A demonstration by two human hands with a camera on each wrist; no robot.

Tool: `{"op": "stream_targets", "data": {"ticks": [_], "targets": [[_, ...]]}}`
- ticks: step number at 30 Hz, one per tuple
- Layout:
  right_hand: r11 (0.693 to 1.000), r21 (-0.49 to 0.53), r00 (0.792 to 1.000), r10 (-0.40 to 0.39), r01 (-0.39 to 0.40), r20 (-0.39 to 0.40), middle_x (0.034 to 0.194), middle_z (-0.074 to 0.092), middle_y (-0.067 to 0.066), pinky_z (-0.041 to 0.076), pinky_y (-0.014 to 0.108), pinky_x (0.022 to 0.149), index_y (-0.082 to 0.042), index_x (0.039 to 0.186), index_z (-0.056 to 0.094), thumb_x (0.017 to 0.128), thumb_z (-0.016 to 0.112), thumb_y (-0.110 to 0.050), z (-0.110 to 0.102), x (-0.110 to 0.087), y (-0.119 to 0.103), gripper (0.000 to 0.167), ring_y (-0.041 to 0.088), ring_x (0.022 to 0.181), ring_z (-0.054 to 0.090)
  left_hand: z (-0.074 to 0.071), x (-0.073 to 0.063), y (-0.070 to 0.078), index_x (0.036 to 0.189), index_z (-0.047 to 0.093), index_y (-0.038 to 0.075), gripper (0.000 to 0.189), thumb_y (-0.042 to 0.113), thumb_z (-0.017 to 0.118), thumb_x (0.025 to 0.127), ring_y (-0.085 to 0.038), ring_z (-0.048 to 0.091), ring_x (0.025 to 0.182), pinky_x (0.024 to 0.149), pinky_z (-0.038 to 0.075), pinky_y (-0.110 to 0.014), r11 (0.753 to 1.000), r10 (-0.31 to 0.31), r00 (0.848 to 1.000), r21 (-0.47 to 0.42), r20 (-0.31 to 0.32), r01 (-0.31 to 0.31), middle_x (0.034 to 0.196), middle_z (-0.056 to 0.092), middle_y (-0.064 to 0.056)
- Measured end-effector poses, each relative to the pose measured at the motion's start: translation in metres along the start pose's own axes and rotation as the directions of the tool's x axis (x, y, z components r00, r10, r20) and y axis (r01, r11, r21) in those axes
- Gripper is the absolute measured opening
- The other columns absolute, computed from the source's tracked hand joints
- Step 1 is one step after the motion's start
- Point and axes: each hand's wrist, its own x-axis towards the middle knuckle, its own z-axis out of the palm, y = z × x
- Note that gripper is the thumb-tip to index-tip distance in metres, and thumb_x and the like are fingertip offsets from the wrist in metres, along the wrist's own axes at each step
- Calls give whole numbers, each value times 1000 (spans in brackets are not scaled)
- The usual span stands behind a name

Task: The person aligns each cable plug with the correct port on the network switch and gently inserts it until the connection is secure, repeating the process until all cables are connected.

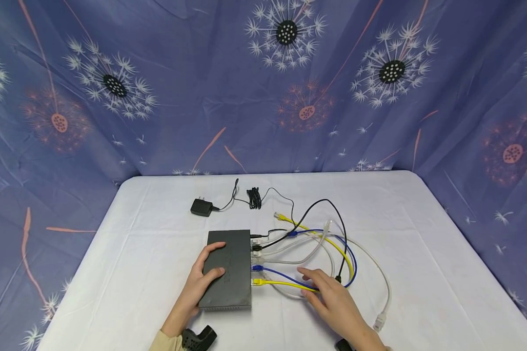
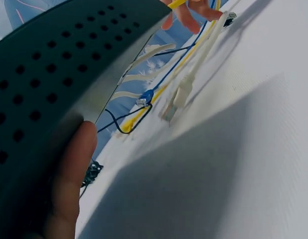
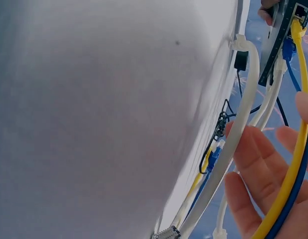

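My left hand (image 1: 197,282) grips the left side of a dark grey network switch (image 1: 238,287), its thumb and a finger lying on the top face. In the left wrist view, the switch's vented side (image 2: 74,59) appears raised over the table. Yellow (image 1: 259,282), blue (image 1: 257,267), black and white cable plugs sit in the ports along its right edge. Beside these cables is my right hand (image 1: 334,300), fingers loosely spread. In the right wrist view, the yellow cable (image 3: 297,164) and blue cable pass across that palm, with a white cable (image 3: 243,119) by the fingertips.
A black power adapter (image 1: 201,207) lies at the back of the white table (image 1: 140,253), its bundled cord (image 1: 254,198) beside it. Loose cable ends rest to the right, including a yellow plug (image 1: 278,216) and a clear white plug (image 1: 379,321). A patterned curtain (image 1: 180,97) hangs behind.
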Motion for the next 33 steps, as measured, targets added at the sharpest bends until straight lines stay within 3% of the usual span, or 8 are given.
{"op": "stream_targets", "data": {"ticks": [8,15,22,30,33], "targets": [[1000,-22,1000,17,-17,23,90,58,-14,47,26,67,-11,115,65,77,78,-10,2,-2,0,41,3,78,58,-2,2,-8,139,46,18,54,5,58,88,-29,32,127,94,32,-43,999,-18,1000,32,-2,18,149,30,-8],[998,-33,997,46,-44,68,88,56,-16,44,25,63,-13,112,67,80,76,-9,2,-5,0,34,-1,73,49,-3,2,-12,140,46,18,55,5,59,88,-32,28,131,94,32,-43,998,-56,998,4,0,56,152,24,-10],[1000,-8,993,27,-26,117,87,56,-13,43,21,63,-12,115,66,77,77,-9,0,-9,1,39,-3,72,47,-4,3,-13,139,47,18,55,6,61,87,-32,29,131,94,32,-44,997,-67,998,32,2,67,151,26,-11],[998,-59,993,-14,21,117,107,55,-8,46,31,78,-17,125,62,76,78,-14,0,-13,2,51,8,95,53,-5,2,-12,142,42,25,60,7,59,87,-34,12,141,103,13,-64,991,-49,999,128,20,46,155,20,-9],[997,-64,989,-30,40,142,109,54,-8,45,34,80,-18,126,60,76,78,-15,0,-14,1,53,10,97,53,-5,2,-10,144,38,28,64,8,59,87,-36,10,141,103,11,-66,985,-49,998,168,28,44,156,18,-10]]}}
